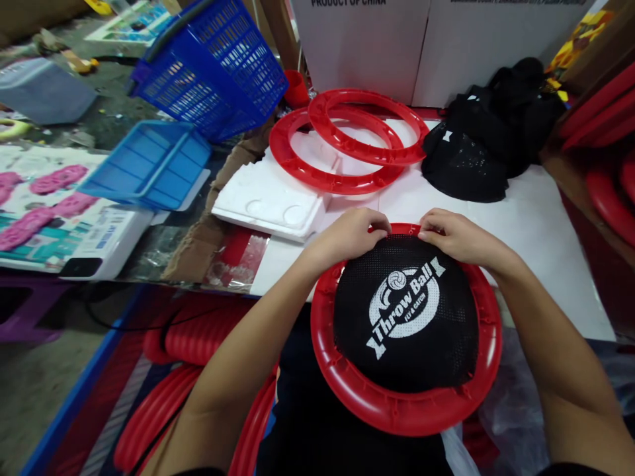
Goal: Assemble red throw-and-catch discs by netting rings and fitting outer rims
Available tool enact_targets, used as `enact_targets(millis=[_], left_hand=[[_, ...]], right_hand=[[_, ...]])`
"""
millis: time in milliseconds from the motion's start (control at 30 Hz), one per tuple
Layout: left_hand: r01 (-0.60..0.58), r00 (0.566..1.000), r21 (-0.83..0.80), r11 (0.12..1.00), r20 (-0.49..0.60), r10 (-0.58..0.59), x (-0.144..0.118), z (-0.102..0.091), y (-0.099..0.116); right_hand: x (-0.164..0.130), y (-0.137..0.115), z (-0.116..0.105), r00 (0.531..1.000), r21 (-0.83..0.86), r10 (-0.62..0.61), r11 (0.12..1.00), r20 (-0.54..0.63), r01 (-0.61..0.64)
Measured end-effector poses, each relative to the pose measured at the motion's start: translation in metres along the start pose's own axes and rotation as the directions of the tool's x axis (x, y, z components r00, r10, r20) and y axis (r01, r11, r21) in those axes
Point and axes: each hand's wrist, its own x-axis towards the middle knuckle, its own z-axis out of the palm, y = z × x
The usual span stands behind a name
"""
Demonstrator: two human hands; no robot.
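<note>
A red plastic ring (404, 413) leans toward me at the table's front edge. Across its opening lies a round black mesh net (357, 330) printed with white "Throw Ball" lettering. At the ring's far edge, my left hand (360, 231) pinches the net's rim against the ring, fingers curled. Just right of it, my right hand (449, 237) grips the same far edge in a similar pinch. The fingertips of both hands are partly hidden. Beyond them, two more red rings (337, 184) overlap, one lying partly on the other.
Black mesh nets (466, 162) are piled at the back right, before white cartons (362, 46). White foam (268, 198) lies left of my hands. A blue basket (213, 73) and light-blue tray (149, 165) stand further left. Stacked red rings (188, 383) sit below the table.
</note>
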Motion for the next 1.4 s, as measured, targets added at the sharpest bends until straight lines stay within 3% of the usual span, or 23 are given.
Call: enact_targets(millis=[100, 200, 267, 400, 500, 667, 767, 867, 967, 1100, 1200, 1300, 1400], left_hand=[[-0.042, 0.999, -0.032, 0.999, 0.024, 0.043, 0.006, 0.001, 0.011], [-0.08, 0.995, -0.046, 0.996, 0.054, 0.083, 0.014, 0.006, 0.016], [-0.084, 0.995, -0.045, 0.995, 0.051, 0.086, 0.018, 0.008, 0.015], [-0.031, 0.998, -0.169, 0.985, 0.046, 0.04, 0.024, 0.012, 0.007], [-0.016, 1.0, -0.242, 0.97, 0.009, 0.018, 0.025, 0.016, 0.003], [-0.069, 0.996, -0.026, 0.997, -0.051, 0.068, 0.02, 0.02, 0.009], [-0.132, 0.991, 0.109, 0.985, 0.005, 0.133, 0.014, 0.016, 0.015], [-0.2, 0.978, 0.247, 0.948, 0.102, 0.18, 0.007, 0.011, 0.017], [-0.038, 0.999, 0.464, 0.885, 0.052, 0.016, -0.004, 0.007, 0.02], [0.288, 0.95, 0.605, 0.742, -0.083, -0.3, -0.037, -0.003, 0.034], [0.309, 0.925, 0.653, 0.691, -0.038, -0.378, -0.066, -0.013, 0.048], [0.203, 0.957, 0.648, 0.734, 0.028, -0.29, -0.075, -0.019, 0.051], [-0.044, 0.994, 0.587, 0.808, 0.11, -0.026, -0.055, -0.017, 0.041]], right_hand=[[0.001, 0.0, 0.0, 1.0, 0.111, 0.012, 0.994, -0.024, -0.009], [0.007, -0.006, 0.006, 0.99, 0.169, -0.104, 0.978, -0.096, 0.12], [0.01, -0.009, 0.01, 0.981, 0.181, -0.173, 0.966, -0.084, 0.186], [0.014, -0.007, 0.014, 0.982, 0.23, -0.181, 0.955, -0.055, 0.189], [0.014, -0.005, 0.017, 0.984, 0.176, -0.163, 0.969, -0.069, 0.173], [0.014, -0.008, 0.025, 0.978, 0.008, -0.173, 0.984, -0.113, 0.175], [0.014, -0.008, 0.024, 0.973, 0.019, -0.196, 0.98, -0.119, 0.199], [0.008, -0.004, 0.013, 0.972, 0.039, -0.143, 0.987, -0.188, 0.153], [-0.005, 0.004, -0.01, 0.969, 0.031, -0.093, 0.994, -0.23, 0.103], [-0.025, 0.023, -0.036, 0.997, -0.085, -0.068, 0.994, -0.046, 0.064], [-0.027, 0.036, -0.037, 0.998, -0.179, -0.037, 0.983, 0.057, 0.047], [-0.021, 0.037, -0.025, 0.996, -0.196, -0.084, 0.976, 0.044, 0.091], [-0.014, 0.028, -0.015, 0.99, -0.166, -0.137, 0.976, 0.025, 0.139]])
